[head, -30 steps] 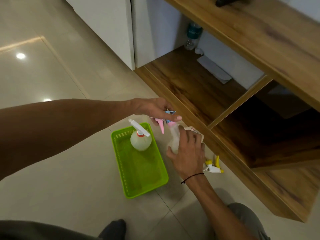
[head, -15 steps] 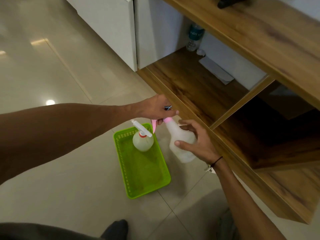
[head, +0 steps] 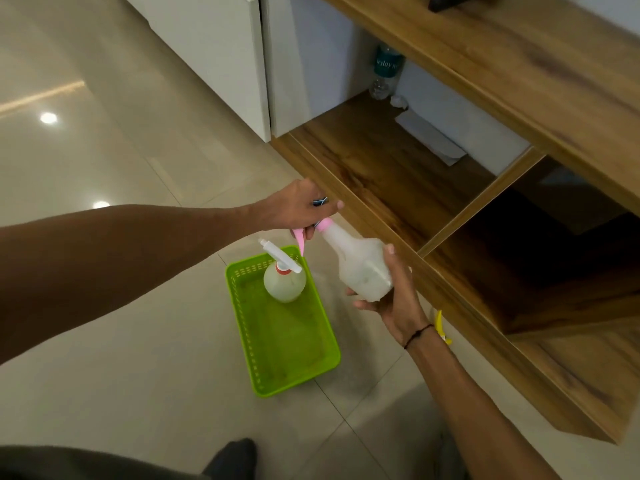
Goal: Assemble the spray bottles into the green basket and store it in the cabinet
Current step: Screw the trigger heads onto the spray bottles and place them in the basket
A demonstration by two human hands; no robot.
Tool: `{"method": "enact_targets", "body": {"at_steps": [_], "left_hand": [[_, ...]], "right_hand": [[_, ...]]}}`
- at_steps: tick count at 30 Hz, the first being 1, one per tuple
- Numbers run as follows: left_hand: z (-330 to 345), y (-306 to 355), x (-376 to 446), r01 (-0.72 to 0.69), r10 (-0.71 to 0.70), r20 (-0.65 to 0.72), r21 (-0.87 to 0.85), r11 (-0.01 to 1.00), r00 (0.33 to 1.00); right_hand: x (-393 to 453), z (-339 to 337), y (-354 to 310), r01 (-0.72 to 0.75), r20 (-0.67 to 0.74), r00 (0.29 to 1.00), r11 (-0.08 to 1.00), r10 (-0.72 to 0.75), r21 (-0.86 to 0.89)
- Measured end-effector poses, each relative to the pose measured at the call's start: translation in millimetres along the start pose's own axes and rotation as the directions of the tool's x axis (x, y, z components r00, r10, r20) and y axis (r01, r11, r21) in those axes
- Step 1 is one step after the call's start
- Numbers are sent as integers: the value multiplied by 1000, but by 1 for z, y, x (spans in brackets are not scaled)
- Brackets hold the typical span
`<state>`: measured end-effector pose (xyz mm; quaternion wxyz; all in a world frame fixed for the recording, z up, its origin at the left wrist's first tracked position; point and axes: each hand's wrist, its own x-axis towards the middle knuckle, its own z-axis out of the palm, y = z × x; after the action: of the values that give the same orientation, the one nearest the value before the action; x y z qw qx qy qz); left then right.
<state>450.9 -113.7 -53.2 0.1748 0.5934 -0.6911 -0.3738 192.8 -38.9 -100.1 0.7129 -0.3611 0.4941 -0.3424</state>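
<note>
Two hands grip one frosted, tilted plastic bottle [head: 360, 265]: left [head: 298, 209] seemingly on its pink trigger head [head: 311, 230], right [head: 391, 292] cupping its base.

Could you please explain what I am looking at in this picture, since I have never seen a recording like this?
There is no machine here: a person wears a camera on the head, so the single view looks forward and down at their own two arms. The left hand grips the pink spray head of a cloudy plastic spray bottle, while the right hand holds that bottle's body, lifted and tilted above the tiled floor. On the floor sits a green basket with one spray bottle with a white nozzle standing upright in it. A yellow piece shows beside the right wrist, mostly hidden. To the right is an open wooden cabinet holding a water bottle and some paper.
</note>
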Motion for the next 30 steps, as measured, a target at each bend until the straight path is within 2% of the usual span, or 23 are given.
{"method": "enact_targets", "body": {"at_steps": [2,4,5,6,7,8,9,10,11,12,13,15,17,18,19,20,21,22,23,24,26,28,30], "left_hand": [[-1,-1,1,51,-51,7,-61,997,999],[-2,1,2,77,-75,24,-98,992,997],[-3,2,1,78,-76,30,-101,992,997],[-4,2,1,77,-74,32,-98,992,997],[-4,3,0,75,-73,26,-91,993,997],[-4,3,0,71,-70,14,-77,994,997],[-4,3,-1,65,-66,0,-54,996,998],[-4,4,-1,56,-57,-11,-23,998,998],[-4,5,0,44,-44,-14,7,999,999],[-4,6,0,33,-33,-12,22,999,999],[-4,6,0,35,-35,-9,19,999,999],[-6,6,0,65,-65,-2,-24,998,998],[-6,7,0,79,-79,3,-61,995,997],[-6,7,1,76,-76,4,-61,995,997],[-7,7,1,69,-69,5,-55,996,998],[-8,6,1,59,-59,3,-44,997,998],[-8,5,0,47,-47,-4,-28,999,999],[-9,3,-1,37,-37,-12,-3,999,999],[-10,2,-2,31,-30,-14,23,999,999],[-10,2,-2,27,-26,-11,43,999,1000],[-11,2,-2,39,-39,-13,42,998,999],[-11,3,-2,67,-67,-13,7,998,998],[-13,5,-2,74,-75,-19,-23,997,997]], "right_hand": [[-2,5,4,248,-84,962,958,-262,-144],[-2,6,9,506,-67,814,760,-577,-407],[-1,6,10,542,-70,763,694,-643,-473],[2,7,9,532,-96,759,698,-644,-480],[3,8,6,493,-135,796,762,-590,-420],[4,10,3,402,-185,867,870,-462,-287],[7,12,1,242,-200,945,964,-261,-112],[8,11,-1,61,-151,987,997,-54,40],[8,11,-2,-73,-94,992,990,85,120],[7,11,-3,-123,-70,988,983,134,139],[6,12,-3,-79,-87,992,989,90,129],[3,13,3,221,-173,960,975,-220,-10],[2,11,10,531,-130,800,792,-586,-301],[3,11,12,574,-110,754,731,-647,-368],[5,11,12,544,-130,774,756,-620,-363],[7,12,10,458,-168,840,840,-516,-290],[8,16,5,301,-188,927,943,-325,-144],[10,15,1,90,-128,988,996,-86,24],[10,12,-3,-111,-31,993,985,116,134],[10,9,-5,-224,52,974,957,219,182],[9,9,-7,-208,103,977,952,189,223],[10,15,0,52,-14,999,982,-51,180],[10,20,5,314,-164,934,948,-318,-49]]}}
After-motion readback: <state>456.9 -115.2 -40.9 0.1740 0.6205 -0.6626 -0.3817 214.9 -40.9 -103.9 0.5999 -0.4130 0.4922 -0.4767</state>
